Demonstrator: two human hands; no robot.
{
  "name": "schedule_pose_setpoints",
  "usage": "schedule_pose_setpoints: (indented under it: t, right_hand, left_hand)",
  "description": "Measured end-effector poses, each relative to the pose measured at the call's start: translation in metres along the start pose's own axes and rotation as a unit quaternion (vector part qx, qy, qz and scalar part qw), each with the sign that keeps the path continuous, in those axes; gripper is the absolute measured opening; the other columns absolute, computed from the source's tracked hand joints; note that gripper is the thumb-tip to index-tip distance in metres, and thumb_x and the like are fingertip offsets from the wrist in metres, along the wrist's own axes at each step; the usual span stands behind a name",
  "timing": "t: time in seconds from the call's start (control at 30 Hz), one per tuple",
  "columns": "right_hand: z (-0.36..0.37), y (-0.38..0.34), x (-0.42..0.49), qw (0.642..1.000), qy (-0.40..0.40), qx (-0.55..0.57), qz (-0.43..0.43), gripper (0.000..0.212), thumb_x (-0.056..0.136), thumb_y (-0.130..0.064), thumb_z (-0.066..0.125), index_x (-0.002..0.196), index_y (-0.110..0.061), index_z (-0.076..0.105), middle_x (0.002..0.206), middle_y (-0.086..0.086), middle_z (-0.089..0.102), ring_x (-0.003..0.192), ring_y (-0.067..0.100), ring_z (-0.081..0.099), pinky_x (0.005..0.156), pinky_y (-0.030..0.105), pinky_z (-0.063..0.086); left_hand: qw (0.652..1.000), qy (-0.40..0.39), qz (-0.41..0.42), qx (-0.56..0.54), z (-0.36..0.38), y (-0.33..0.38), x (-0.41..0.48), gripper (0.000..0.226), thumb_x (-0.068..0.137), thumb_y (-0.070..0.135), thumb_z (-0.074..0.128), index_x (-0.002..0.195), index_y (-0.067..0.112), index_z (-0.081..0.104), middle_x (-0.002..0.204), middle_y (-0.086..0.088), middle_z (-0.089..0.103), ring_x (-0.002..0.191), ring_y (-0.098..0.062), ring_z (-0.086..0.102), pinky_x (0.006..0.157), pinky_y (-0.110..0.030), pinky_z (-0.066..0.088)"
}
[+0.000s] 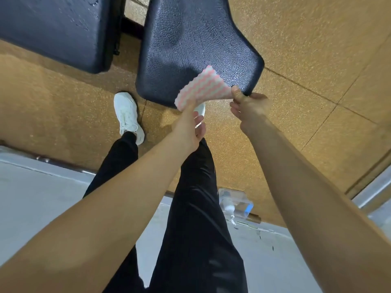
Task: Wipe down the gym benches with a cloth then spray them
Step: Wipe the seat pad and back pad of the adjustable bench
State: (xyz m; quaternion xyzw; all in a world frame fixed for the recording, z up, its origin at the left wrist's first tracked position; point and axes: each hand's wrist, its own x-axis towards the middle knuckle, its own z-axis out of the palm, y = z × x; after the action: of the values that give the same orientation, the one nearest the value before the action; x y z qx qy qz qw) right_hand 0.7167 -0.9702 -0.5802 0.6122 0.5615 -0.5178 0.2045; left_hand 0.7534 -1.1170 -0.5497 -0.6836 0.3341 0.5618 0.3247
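Note:
A pink-and-white checked cloth (202,87) is stretched between my two hands, just above the near end of a dark blue padded bench seat (190,43). My left hand (188,127) pinches its lower left corner. My right hand (245,106) pinches its right corner at the seat's near edge. A second dark blue bench pad (55,30) lies at the upper left. A clear spray bottle (234,204) with a blue label lies on the floor behind my right leg.
My legs in black trousers and a white shoe (128,115) stand on the tan speckled rubber floor (317,60). A pale grey raised floor strip (31,191) with a metal edge runs along the bottom left and right.

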Motion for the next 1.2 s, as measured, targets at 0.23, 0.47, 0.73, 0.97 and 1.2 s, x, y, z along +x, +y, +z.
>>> schedule_pose_setpoints:
  t: [0.23, 0.47, 0.73, 0.97, 1.2]
  right_hand:
    - [-0.009, -0.010, 0.005, 0.993, -0.057, -0.102, -0.007, 0.050, 0.079, -0.027, 0.087, 0.117, -0.007, 0.059, 0.103, 0.014, 0.075, 0.091, 0.025, 0.076, 0.083, 0.039, 0.063]
    - [-0.009, -0.017, -0.008, 0.875, 0.069, -0.336, -0.343, 0.086, 0.076, -0.028, 0.085, 0.148, -0.025, 0.039, 0.138, 0.004, 0.040, 0.114, 0.012, 0.046, 0.096, 0.026, 0.042]
    - [0.028, -0.014, -0.017, 0.631, -0.062, -0.565, -0.528, 0.068, 0.085, -0.028, 0.076, 0.146, -0.029, 0.048, 0.161, 0.003, 0.033, 0.142, 0.033, 0.032, 0.109, 0.049, 0.036]
    - [0.031, -0.010, -0.021, 0.644, -0.055, -0.581, -0.495, 0.066, 0.092, -0.028, 0.071, 0.152, -0.030, 0.044, 0.166, 0.001, 0.025, 0.151, 0.033, 0.019, 0.117, 0.054, 0.030]
    - [0.033, -0.011, -0.022, 0.654, -0.056, -0.571, -0.492, 0.067, 0.091, -0.027, 0.074, 0.151, -0.028, 0.045, 0.165, 0.001, 0.027, 0.149, 0.032, 0.021, 0.118, 0.051, 0.031]
  left_hand:
    - [0.965, -0.162, 0.008, -0.208, 0.032, 0.009, 0.024, 0.066, 0.092, 0.056, 0.068, 0.139, 0.010, 0.056, 0.135, -0.017, 0.062, 0.111, -0.029, 0.067, 0.101, -0.043, 0.056]
    - [0.942, -0.153, -0.004, -0.297, 0.036, 0.011, 0.028, 0.065, 0.089, 0.045, 0.076, 0.136, 0.006, 0.055, 0.134, -0.018, 0.063, 0.107, -0.037, 0.069, 0.097, -0.054, 0.057]
    - [0.958, -0.066, 0.033, -0.278, -0.017, 0.032, 0.033, 0.056, 0.090, 0.041, 0.076, 0.131, 0.008, 0.057, 0.131, -0.017, 0.064, 0.115, -0.035, 0.067, 0.098, -0.054, 0.056]
    - [0.981, 0.035, 0.147, -0.125, -0.056, 0.062, 0.031, 0.049, 0.088, 0.028, 0.081, 0.131, 0.026, 0.060, 0.128, 0.001, 0.068, 0.111, -0.018, 0.069, 0.068, -0.029, 0.062]
    - [0.946, 0.091, 0.303, 0.071, -0.063, 0.096, 0.041, 0.041, 0.086, 0.028, 0.081, 0.123, 0.016, 0.067, 0.110, 0.006, 0.071, 0.097, -0.002, 0.067, 0.084, -0.012, 0.052]
